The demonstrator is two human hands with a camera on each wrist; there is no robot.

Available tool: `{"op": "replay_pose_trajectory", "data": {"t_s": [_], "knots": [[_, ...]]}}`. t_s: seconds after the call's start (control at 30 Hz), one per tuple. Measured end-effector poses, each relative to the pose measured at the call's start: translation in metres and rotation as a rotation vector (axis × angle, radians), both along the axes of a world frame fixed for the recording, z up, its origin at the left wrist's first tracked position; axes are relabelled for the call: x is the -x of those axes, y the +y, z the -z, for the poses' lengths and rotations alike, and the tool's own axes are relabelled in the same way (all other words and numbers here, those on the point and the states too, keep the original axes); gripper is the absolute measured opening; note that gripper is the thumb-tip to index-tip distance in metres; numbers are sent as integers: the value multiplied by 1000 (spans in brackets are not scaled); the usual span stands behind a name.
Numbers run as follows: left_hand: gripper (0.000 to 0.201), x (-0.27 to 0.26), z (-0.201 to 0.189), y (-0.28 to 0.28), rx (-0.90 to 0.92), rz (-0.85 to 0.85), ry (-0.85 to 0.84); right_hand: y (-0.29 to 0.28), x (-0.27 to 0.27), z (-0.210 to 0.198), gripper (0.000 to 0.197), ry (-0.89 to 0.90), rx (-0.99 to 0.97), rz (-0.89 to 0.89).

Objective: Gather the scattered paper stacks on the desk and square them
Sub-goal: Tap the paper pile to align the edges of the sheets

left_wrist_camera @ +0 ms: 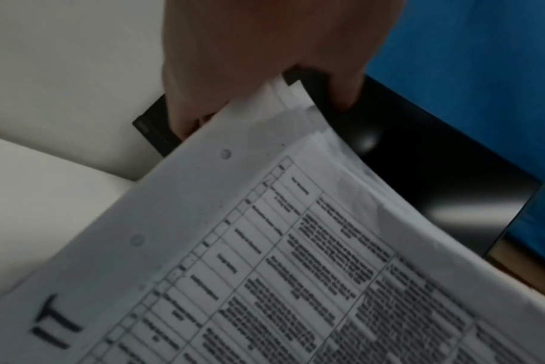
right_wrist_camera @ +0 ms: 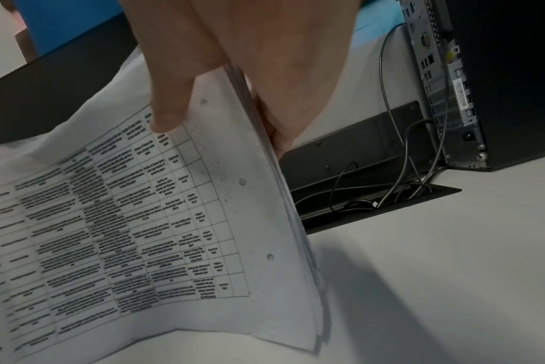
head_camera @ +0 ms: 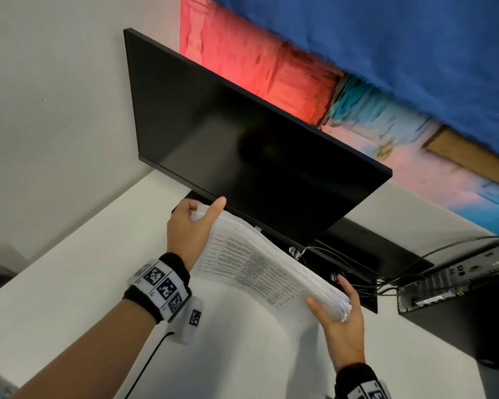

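Note:
A thick stack of printed, hole-punched sheets [head_camera: 251, 263] stands on edge on the white desk [head_camera: 69, 283], bowed, in front of the monitor. My left hand [head_camera: 198, 216] grips its far left end, thumb in front and fingers behind. My right hand [head_camera: 333, 299] grips its near right end the same way. The left wrist view shows the top sheet [left_wrist_camera: 296, 258] with a printed table, and my left hand [left_wrist_camera: 265, 103] pinching its corner. In the right wrist view my right hand [right_wrist_camera: 224, 128] clamps the stack's edge [right_wrist_camera: 265, 197], whose sheets fan slightly at the bottom.
A black monitor [head_camera: 242, 139] stands directly behind the stack. A black cable tray with loose wires [head_camera: 343, 272] runs along the desk's back. A black desktop computer [head_camera: 458, 298] stands at the right. A black cable [head_camera: 150, 358] runs across the near desk.

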State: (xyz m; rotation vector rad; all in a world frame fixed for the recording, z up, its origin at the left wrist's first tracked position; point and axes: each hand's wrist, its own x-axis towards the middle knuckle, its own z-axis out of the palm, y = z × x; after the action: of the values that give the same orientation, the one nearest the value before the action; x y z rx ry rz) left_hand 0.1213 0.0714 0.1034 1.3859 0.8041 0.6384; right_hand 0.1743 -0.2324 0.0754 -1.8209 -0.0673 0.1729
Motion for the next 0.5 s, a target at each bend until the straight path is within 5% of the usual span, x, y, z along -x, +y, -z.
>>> {"op": "replay_pose_trajectory", "data": {"t_s": [0.13,0.27,0.33,0.5], "knots": [[25,-12,4,7,-18,-75,43,-1,-3,2,85,19,-9,-1],[37,-8,9,17,150,-12,23,-5,-7,5,90,64,-25,-51],[55,-1,12,21,173,174,28,-3,-8,3,80,86,-8,-98],[45,6,33,15,138,371,82,3,-10,0,30,212,-69,-59]]}}
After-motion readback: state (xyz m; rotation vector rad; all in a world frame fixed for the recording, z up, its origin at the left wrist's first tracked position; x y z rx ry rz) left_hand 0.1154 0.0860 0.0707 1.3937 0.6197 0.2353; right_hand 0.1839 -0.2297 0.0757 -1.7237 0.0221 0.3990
